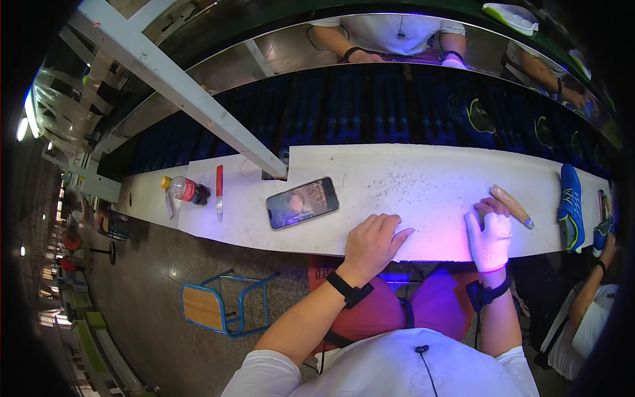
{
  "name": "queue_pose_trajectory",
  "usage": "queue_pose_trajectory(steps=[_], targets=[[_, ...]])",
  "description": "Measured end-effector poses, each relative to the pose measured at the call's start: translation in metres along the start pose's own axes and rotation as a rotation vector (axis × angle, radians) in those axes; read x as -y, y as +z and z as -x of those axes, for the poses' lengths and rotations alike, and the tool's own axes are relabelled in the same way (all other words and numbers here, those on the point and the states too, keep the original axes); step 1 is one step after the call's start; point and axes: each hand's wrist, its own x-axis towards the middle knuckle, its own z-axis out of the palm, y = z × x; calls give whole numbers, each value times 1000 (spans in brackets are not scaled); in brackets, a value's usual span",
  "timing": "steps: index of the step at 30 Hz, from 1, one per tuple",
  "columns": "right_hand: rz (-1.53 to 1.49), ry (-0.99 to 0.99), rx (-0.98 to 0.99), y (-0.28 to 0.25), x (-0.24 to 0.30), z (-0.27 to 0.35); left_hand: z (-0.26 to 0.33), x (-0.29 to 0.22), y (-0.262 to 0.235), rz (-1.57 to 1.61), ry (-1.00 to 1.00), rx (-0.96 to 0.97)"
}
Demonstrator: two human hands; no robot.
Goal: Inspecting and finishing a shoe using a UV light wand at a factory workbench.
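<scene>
Gripping nothing visible with loosely spread left hand (374, 245); cannot tell with gloved right hand (489, 238). With tan tool (514, 208) against or beside it, probably for easy reach; with phone (303, 204) left of both.

A short-sleeved white T-shirt (377, 367) here, black clip (422, 349) and thin black cable (431, 378) down its front — red trousers (360, 312) below — black wristbands (344, 287) both sides, and a white knit glove (488, 246) on the right hand (490, 233)!
</scene>
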Motion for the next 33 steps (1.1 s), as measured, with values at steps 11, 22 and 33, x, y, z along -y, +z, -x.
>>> queue_pose_trajectory(steps=[11,22,33], targets=[[2,-10,2,0,-1,0,-1,0,2,12,-7,-34],[12,1,10,0,-2,0,-1,0,3,6,-4,-28],[10,-5,17,0,-1,1,-1,0,1,9,-5,-35]])
